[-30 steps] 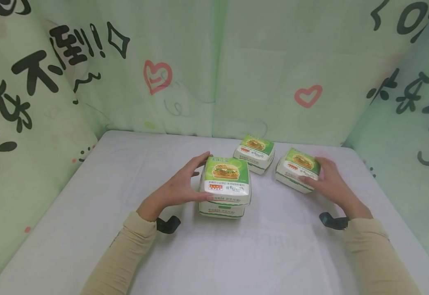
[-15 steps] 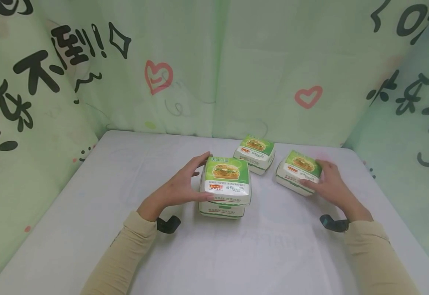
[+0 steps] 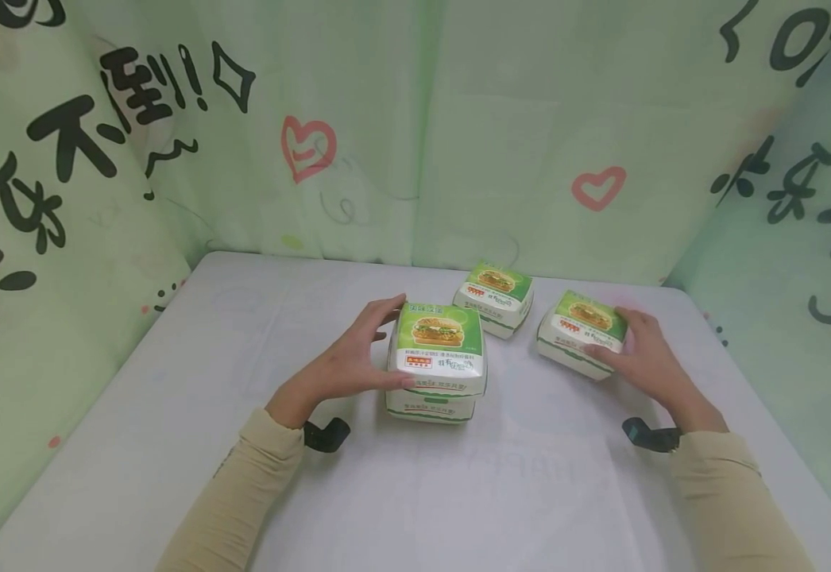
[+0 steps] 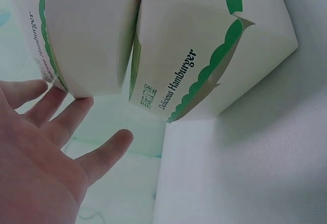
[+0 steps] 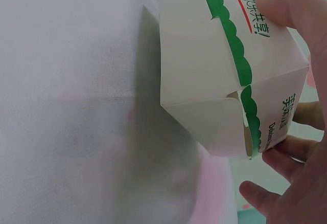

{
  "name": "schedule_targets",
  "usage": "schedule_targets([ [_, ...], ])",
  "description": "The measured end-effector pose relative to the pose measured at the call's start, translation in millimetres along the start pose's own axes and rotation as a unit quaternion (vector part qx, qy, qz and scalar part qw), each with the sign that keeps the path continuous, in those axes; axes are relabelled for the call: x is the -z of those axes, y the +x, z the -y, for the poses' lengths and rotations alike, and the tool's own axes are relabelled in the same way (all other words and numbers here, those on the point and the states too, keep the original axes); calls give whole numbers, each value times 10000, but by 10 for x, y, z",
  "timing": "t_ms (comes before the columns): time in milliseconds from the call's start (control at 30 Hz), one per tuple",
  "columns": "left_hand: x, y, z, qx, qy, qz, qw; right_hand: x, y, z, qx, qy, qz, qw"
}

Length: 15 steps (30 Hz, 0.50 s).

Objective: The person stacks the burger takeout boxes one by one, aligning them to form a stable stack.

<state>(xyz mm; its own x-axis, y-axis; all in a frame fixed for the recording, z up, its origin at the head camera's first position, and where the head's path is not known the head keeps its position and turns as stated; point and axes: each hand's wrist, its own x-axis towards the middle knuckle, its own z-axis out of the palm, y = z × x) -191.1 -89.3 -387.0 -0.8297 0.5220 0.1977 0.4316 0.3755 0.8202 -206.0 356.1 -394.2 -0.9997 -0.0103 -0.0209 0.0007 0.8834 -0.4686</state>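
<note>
Two hamburger boxes are stacked mid-table. My left hand (image 3: 347, 357) holds the upper hamburger box (image 3: 438, 361), thumb on its near side and fingers at its far side. Beneath it is the lower hamburger box (image 3: 430, 408), printed "Delicious Hamburger" in the left wrist view. Between the two boxes a gap shows in that view, so the upper one looks tilted or slightly raised. To the right, my right hand (image 3: 640, 353) grips another hamburger box (image 3: 580, 334) by its right end, with the thumb in front. That carton (image 5: 204, 55) sits on the white cloth, turned at an angle.
Behind the stack stands one more hamburger box (image 3: 494, 298), close to the table's back edge. White cloth covers the table (image 3: 515, 492). Green printed curtains (image 3: 501, 159) enclose the back and both sides.
The right hand and its hamburger box have shifted slightly toward me and to the right. My left hand and the stack have stayed in place.
</note>
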Motion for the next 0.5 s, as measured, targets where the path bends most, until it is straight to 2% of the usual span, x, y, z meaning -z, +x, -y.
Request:
schedule_targets([
  [367,13,-13,-22,53,174,26,9998,91,-64,101,122,112,-244,9996],
  [500,25,-18,-21,-15,149,20,9999,138,-91,141,205,176,-289,9992],
])
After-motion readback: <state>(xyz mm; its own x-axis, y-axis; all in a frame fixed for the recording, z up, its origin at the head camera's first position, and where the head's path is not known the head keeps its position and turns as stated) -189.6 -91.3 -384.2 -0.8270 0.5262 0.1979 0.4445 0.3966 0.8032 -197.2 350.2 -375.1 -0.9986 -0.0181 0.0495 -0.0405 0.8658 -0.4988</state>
